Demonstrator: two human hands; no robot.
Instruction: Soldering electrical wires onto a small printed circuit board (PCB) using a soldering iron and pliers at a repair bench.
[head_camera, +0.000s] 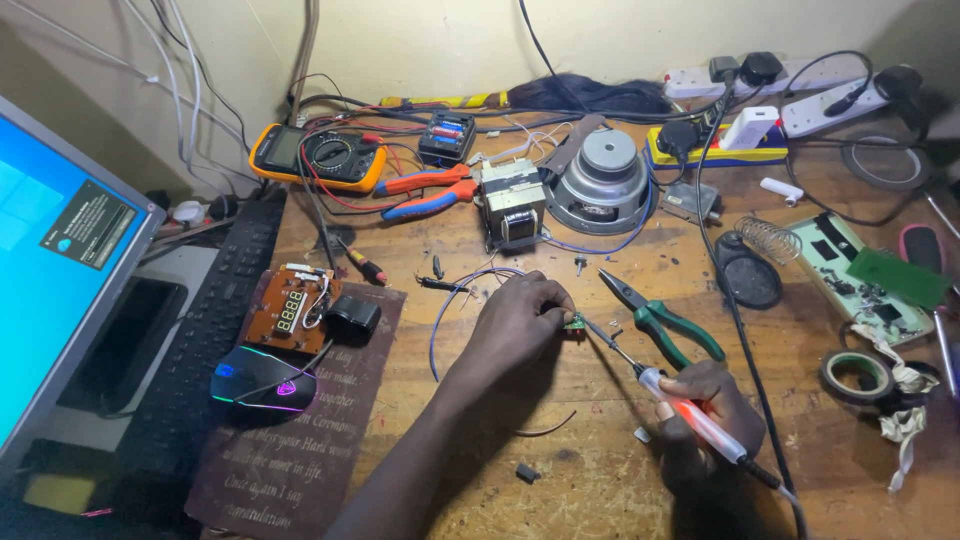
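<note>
Mid-worktop: left hand (520, 318) pinches small green board (575, 322), right hand (705, 400) grips soldering iron (690, 412), tip touching it (joint apparently underway, unfinished); green pliers (662, 322) idle beside.

Bare tabletop (600, 480) lies open near the hands, while green-handled pliers (665, 322) block the right, a mouse (262, 380) and circuit board (292, 310) the left, and a transformer (510, 205) behind.

A worn wooden bench (600, 480) carries pliers (660, 318), tape roll (858, 374), mouse (262, 380), multimeter (318, 155).
</note>
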